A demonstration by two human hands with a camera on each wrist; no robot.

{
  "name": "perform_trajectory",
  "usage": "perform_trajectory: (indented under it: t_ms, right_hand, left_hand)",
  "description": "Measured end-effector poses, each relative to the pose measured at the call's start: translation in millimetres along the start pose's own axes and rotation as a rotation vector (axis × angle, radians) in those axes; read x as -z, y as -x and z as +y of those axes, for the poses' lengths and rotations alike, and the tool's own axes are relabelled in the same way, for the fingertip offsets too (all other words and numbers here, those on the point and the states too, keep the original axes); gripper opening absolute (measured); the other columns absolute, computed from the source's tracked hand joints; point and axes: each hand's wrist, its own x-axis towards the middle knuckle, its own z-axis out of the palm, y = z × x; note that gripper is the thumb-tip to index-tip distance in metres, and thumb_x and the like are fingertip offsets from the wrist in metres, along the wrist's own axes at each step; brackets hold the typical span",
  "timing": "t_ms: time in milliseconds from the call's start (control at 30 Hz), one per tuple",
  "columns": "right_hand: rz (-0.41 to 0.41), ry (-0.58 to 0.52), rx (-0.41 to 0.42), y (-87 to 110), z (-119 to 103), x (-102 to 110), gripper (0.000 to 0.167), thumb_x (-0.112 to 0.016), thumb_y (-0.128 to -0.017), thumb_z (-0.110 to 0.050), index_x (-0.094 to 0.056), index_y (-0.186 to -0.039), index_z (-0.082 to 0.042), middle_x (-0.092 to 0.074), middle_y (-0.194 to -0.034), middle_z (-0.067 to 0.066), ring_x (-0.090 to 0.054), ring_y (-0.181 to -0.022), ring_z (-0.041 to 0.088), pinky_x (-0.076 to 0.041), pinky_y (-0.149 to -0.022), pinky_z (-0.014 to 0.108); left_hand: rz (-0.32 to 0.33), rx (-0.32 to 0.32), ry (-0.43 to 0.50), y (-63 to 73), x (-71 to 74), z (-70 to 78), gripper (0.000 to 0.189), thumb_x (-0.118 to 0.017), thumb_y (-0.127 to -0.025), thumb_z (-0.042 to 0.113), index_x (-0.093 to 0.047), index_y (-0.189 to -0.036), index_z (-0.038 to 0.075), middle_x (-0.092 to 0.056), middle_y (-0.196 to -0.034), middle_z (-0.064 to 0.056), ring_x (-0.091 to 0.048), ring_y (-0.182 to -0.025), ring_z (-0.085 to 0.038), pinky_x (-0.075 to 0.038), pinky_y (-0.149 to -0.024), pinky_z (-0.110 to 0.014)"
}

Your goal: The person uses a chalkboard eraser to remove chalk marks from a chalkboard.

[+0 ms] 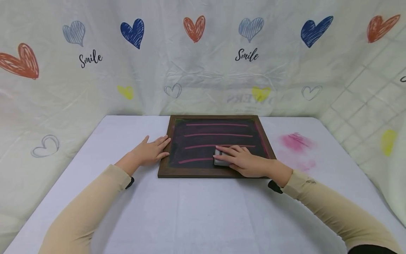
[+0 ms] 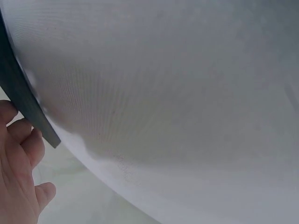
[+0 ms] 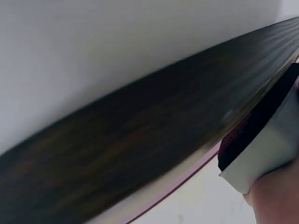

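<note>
1 R hand (image 1: pixel 248 163) grips eraser (image 1: pixel 221 163) on chalkboard (image 1: pixel 190 173), near side; we'd guess prob. light w/ stiff body, soft felt, so pinch its sides. L hand (image 1: pixel 151 151), unclenched, touches chalkboard's L edge. Pink lines (image 1: pixel 219 134), most farther back.

Head view: from above, facing forward and down across the surface (image 1: pixel 196 211). Wrist views: close-up; the left shows the left hand (image 2: pixel 16 168) at 8 o'clock, the right the eraser (image 3: pixel 268 144) at 3 o'clock. Both share the board (image 1: pixel 219 140) with the head view.
</note>
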Motion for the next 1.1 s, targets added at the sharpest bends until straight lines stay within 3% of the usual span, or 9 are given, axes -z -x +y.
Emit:
perform_trajectory:
  t_ms: [367, 767, 1100]
  right_hand:
    - [-0.006, 0.051, 0.021, -25.9, -13, -3, 0.062, -0.052, -0.107, -0.007, -0.031, -0.163, -0.022, -0.014, -0.171, 0.009, -0.028, -0.147, 0.036, -0.031, -0.108, 0.065]
    - [-0.064, 0.104, 0.025, -60.7, -32, -4, 0.061, -0.049, -0.109, -0.010, -0.028, -0.164, -0.024, -0.011, -0.171, 0.008, -0.027, -0.148, 0.034, -0.032, -0.111, 0.062]
    - [-0.096, 0.144, 0.057, -90.2, -49, -9, 0.060, -0.044, -0.110, -0.011, -0.024, -0.165, -0.026, -0.009, -0.172, 0.007, -0.026, -0.147, 0.031, -0.031, -0.112, 0.060]
  left_hand:
    - [0.012, -0.011, -0.015, -3.2, -1.0, -1.1, 0.070, -0.038, -0.111, 0.046, -0.021, -0.164, 0.004, -0.021, -0.168, -0.016, -0.028, -0.152, -0.030, -0.011, -0.118, -0.067]
    - [0.020, 0.004, 0.000, -2.1, -3.5, -4.7, 0.070, -0.039, -0.111, 0.045, -0.019, -0.164, 0.004, -0.019, -0.169, -0.016, -0.029, -0.151, -0.031, -0.010, -0.118, -0.069]
    - [0.027, -0.021, 0.017, -1.5, -1.9, -2.5, 0.070, -0.041, -0.111, 0.043, -0.018, -0.164, 0.003, -0.019, -0.169, -0.016, -0.031, -0.151, -0.032, -0.008, -0.118, -0.068]
